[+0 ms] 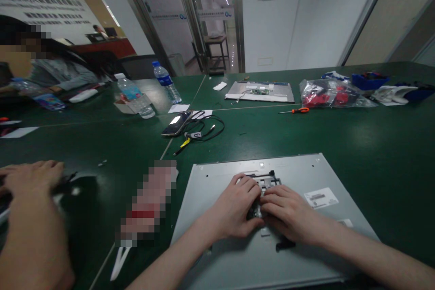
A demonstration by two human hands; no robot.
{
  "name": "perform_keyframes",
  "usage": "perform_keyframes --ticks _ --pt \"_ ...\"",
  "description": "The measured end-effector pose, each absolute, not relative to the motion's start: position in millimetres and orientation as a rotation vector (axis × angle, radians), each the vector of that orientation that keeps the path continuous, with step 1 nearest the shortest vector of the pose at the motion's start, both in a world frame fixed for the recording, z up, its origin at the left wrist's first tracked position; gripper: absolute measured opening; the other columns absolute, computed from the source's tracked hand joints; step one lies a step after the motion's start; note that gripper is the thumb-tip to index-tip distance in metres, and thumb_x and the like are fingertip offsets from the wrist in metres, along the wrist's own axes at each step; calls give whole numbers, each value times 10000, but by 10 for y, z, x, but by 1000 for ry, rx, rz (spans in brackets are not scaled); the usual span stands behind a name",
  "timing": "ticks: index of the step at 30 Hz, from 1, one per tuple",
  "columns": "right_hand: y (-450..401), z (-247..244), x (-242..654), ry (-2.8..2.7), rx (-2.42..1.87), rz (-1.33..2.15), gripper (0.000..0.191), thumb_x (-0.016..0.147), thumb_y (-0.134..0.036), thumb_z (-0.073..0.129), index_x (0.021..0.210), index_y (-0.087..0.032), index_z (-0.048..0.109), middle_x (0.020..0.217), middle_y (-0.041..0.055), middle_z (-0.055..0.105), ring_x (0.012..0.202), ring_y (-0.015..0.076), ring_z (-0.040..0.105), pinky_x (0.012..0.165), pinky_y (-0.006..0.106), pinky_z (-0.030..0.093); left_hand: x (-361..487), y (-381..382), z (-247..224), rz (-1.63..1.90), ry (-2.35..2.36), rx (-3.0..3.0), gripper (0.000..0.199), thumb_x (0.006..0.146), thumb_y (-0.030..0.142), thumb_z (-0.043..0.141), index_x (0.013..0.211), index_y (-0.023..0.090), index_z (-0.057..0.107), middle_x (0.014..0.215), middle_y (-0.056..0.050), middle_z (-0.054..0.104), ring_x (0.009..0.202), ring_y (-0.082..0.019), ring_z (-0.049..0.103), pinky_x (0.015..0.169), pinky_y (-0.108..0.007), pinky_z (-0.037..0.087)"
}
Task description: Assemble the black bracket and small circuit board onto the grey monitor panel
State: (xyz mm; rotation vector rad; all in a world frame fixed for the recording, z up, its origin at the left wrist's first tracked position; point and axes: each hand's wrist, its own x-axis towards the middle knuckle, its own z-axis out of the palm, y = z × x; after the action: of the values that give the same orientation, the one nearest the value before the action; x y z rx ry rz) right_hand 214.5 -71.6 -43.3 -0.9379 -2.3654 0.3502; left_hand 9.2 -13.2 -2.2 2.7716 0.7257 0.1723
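Observation:
A flat grey metal panel (231,263), like the back of a display, lies in front of me with a white label (321,197) on its right side. Both my hands meet over its middle, around a small part with a black frame and silvery pieces (268,182). My left hand (234,208) curls over the part's left side, thumb toward me. From the right, my right hand (288,210) presses its bent fingers together against it. The fingers cover most of the part, so its exact kind is hidden. A short black piece (285,245) shows below my right hand.
A co-worker's arm and hand (32,179) rest at the left, near a blurred-out long item (149,204). Beyond the panel are a phone (175,123), a black cable (222,124), an orange-handled screwdriver (301,110), a thin display panel (238,93), a plastic bag (326,93) and bottles (166,82).

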Motion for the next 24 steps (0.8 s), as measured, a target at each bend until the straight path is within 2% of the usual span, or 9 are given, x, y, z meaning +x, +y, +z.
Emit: perform_keyframes --ticks 6,15,20,24 --pt "-723 -414 2171 -2371 -959 349 135 931 -160 610 1045 -169 681 1109 86 705 1089 254 592 948 413 471 90 -138 -18 166 733 2771 411 739 404 785 1015 205 555 1071 -71 594 1044 -297 538 1086 -490 346" --pt "-721 -423 2180 -2387 -983 382 146 947 -177 581 1054 -171 680 1058 77 705 1054 249 591 947 409 476 86 -139 -5 178 716 2757 422 727 400 788 1020 198 563 1091 -75 604 1062 -295 546 1101 -491 336" --pt "-707 -423 2181 -2374 -974 410 155 939 -168 572 1057 -169 672 1081 85 701 1070 253 584 951 419 479 86 -140 16 195 682 2746 382 731 390 783 982 198 568 1105 -77 608 1077 -293 547 1114 -493 323" --pt "-698 -421 2186 -2364 -980 443 138 950 -194 569 1045 -176 668 1070 92 698 1067 251 586 938 421 483 88 -138 33 233 640 2736 292 801 355 691 1019 198 577 1096 -80 610 1062 -286 558 1095 -506 343"
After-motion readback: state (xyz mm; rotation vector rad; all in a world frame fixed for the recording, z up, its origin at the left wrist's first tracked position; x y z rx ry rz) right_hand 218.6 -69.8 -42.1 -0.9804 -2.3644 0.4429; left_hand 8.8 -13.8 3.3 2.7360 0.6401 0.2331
